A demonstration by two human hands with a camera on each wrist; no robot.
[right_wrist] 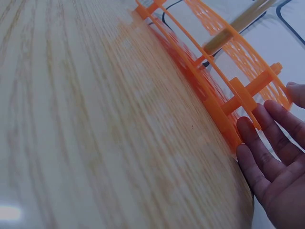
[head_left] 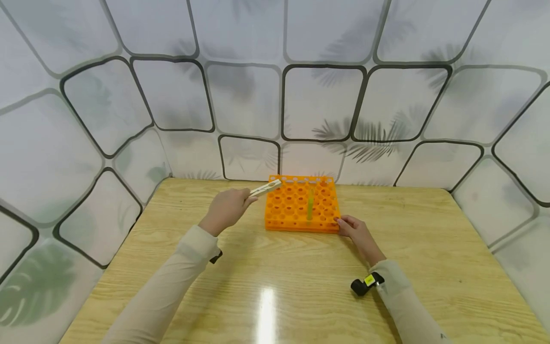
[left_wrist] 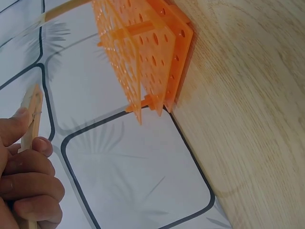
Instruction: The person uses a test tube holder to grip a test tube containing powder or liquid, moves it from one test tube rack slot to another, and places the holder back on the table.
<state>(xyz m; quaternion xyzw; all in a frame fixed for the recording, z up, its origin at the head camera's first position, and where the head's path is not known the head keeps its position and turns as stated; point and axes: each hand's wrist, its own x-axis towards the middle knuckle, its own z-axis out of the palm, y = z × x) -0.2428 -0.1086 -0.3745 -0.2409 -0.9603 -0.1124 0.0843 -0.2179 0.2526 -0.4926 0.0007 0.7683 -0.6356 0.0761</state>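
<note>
My left hand [head_left: 227, 208] pinches a pale wooden test tube clamp [head_left: 266, 188] between thumb and fingers. Its tip reaches over the rear left of an orange test tube rack [head_left: 283, 222] on the table. In the left wrist view, the clamp [left_wrist: 34, 117] appears with nothing in its end. One test tube with yellowish liquid [head_left: 310, 205] stands upright in the rack, right of the middle. At the rack's front right corner my right hand [head_left: 358, 236] holds the edge; in the right wrist view, the fingers [right_wrist: 269, 136] lie against its side, the thumb near the upper tier.
The rack stands on a light wooden table [head_left: 275, 267] close to its back edge. Patterned white cloth walls [head_left: 245, 100] rise behind and at both sides. A bright reflection lies on the tabletop near the front.
</note>
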